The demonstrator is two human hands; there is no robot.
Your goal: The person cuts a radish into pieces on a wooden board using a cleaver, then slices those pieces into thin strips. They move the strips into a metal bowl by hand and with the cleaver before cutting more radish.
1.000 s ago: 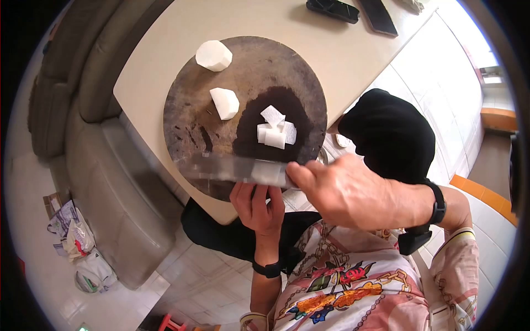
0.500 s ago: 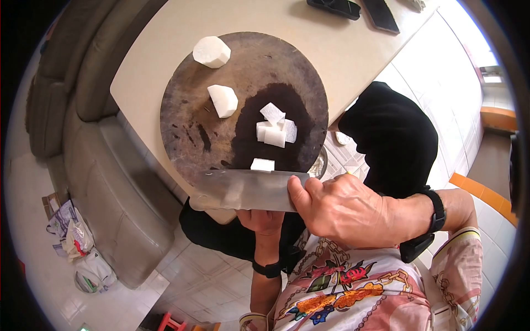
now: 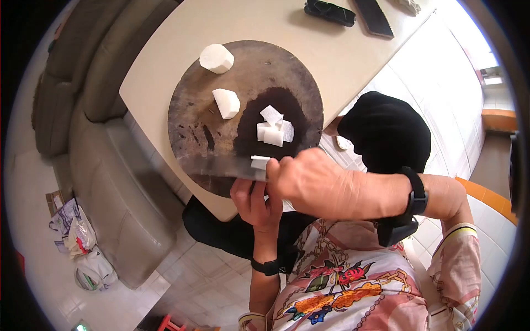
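Note:
My right hand [image 3: 303,179] is closed round a broad cleaver [image 3: 215,166], its blade reaching left over the board's near edge, blurred by motion. A small white block [image 3: 260,161], which looks like radish, shows at the blade's far side, next to my right fingers. Close below the blade, my left hand [image 3: 256,204] has its fingers curled; whatever they hold is hidden by the blade and my right hand. Several cut white pieces [image 3: 273,135] lie heaped on a wet patch of the round wooden chopping board [image 3: 190,110]. Farther left are a wedge-shaped chunk [image 3: 226,103] and a thick round chunk [image 3: 216,58].
The board rests on a cream table [image 3: 149,77], over whose corner it reaches. A black case [image 3: 330,13] and a dark phone-like slab [image 3: 374,17] lie at the table's far side. A grey sofa [image 3: 118,187] stands left, with bags [image 3: 83,240] on the floor.
The cleaver has moved away from me and turned from showing its broad face to nearly edge-on. Both hands have moved up towards the board, and more of my left hand shows.

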